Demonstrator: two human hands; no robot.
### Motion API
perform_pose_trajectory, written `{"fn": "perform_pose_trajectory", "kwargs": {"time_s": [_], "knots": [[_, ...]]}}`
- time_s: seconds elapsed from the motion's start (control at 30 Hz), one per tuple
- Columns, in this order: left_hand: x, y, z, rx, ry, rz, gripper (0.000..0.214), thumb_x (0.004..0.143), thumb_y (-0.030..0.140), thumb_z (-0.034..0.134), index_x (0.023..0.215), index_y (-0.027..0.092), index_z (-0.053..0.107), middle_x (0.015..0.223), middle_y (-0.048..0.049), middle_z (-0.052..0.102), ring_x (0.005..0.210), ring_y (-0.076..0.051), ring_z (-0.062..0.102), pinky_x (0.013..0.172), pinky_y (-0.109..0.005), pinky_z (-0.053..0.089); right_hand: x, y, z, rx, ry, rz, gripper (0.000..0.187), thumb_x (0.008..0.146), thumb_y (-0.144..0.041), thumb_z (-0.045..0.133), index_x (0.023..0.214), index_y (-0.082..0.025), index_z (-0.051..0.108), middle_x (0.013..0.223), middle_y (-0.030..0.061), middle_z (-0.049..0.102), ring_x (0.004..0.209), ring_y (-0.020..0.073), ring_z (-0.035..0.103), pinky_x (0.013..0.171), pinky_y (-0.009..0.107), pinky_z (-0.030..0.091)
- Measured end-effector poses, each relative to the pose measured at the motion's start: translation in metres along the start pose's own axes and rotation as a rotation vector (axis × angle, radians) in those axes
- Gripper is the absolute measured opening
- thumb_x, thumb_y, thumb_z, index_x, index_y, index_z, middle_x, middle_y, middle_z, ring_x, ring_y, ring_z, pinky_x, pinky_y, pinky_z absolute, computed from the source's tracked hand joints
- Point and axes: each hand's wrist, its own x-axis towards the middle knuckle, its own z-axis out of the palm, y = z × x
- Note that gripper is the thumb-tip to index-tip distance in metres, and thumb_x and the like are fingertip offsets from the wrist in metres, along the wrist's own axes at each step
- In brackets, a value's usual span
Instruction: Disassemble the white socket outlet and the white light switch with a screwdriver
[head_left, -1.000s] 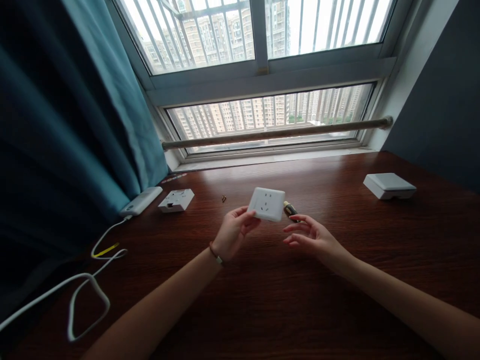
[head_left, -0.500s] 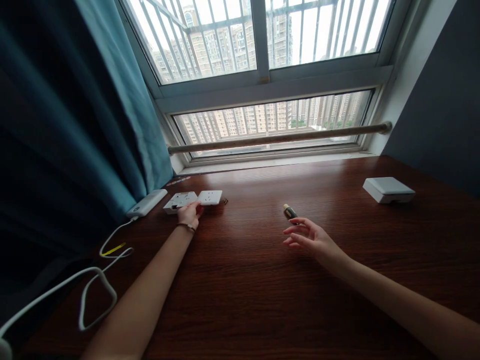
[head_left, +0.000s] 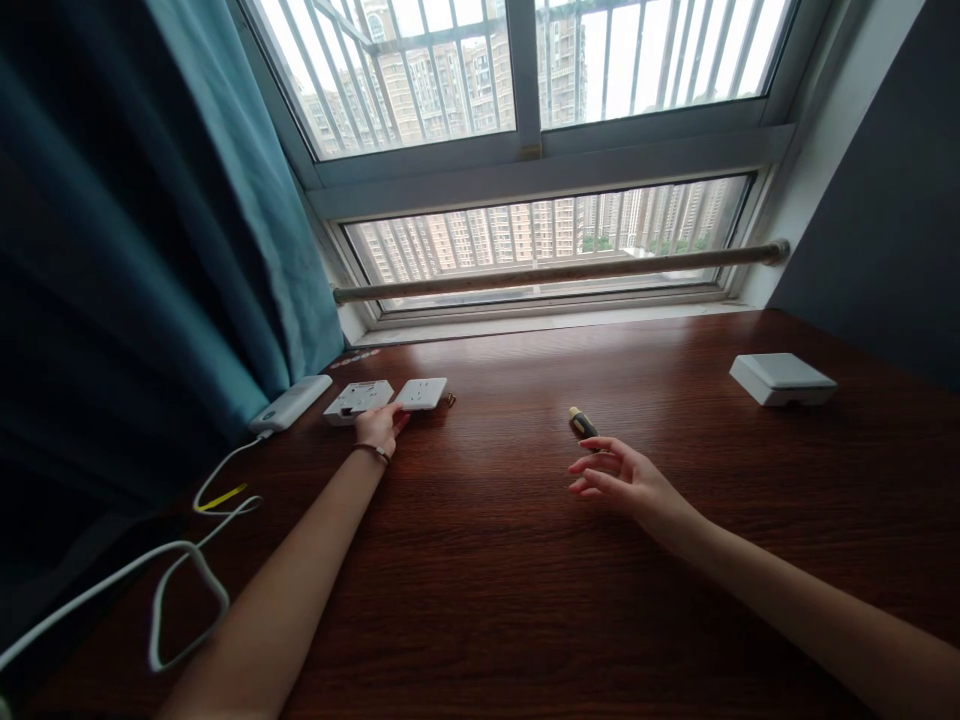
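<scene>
Socket panel point(head_left: 422, 394) at the tips of the left hand point(head_left: 379, 430), right hand point(head_left: 626, 478) spread beside the tool

Reaching far out across the dark wooden table point(head_left: 487, 600) on the left, arm nearly straight, bracelet point(head_left: 371, 453) showing at the wrist. Right at the near left corner of the socket panel now, fingers against white plastic; pinching or merely touching, impossible to tell from here. Face up with the holes in plain view, on the left side of the table and close in front of the window point(head_left: 529, 170). Just beside it to the left, a white base box point(head_left: 358, 402), edges almost meeting, partly behind the fingers. Just off the panel's right edge, tiny brass-coloured screws point(head_left: 451, 400), hard to count.

Over to the right, fingers spread and loosely curled, palm free. Right by those fingers, a short black-and-gold tool point(head_left: 581, 422), near end partly covered; touching or just apart, no way to tell.

Farther along, near the right end, a white lidded box point(head_left: 784, 380), well apart from everything else. By the blue curtain point(head_left: 225, 200), a slim white block point(head_left: 292, 403) with a white cable point(head_left: 214, 570) looping toward the near left, past a yellow strip point(head_left: 223, 498).
</scene>
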Motion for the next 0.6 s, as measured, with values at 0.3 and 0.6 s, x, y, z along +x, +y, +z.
{"fn": "perform_pose_trajectory", "kwargs": {"time_s": [0.3, 0.6], "knots": [[-0.006, 0.005, 0.001, 0.026, -0.021, -0.017, 0.019, 0.086, 0.025, 0.052, 0.098, 0.011, 0.056, 0.089, -0.0034, 0.060, 0.071, -0.011, 0.059, 0.060, -0.025, 0.051, 0.001, 0.001, -0.001, 0.010, -0.010, 0.005, 0.044, 0.068, -0.033, 0.072, 0.103, -0.019, 0.048, 0.087, 0.0043, 0.064, 0.074, 0.0175, 0.066, 0.071, 0.035, 0.052], [-0.019, 0.011, 0.001, 0.035, -0.026, -0.008, 0.018, 0.086, 0.024, 0.051, 0.097, 0.011, 0.056, 0.087, -0.0030, 0.059, 0.070, -0.011, 0.058, 0.060, -0.025, 0.051, 0.002, -0.004, -0.002, -0.079, 0.038, -0.055, 0.042, 0.070, -0.036, 0.069, 0.102, -0.018, 0.048, 0.084, 0.0048, 0.065, 0.071, 0.0177, 0.066, 0.067, 0.034, 0.053]]}}
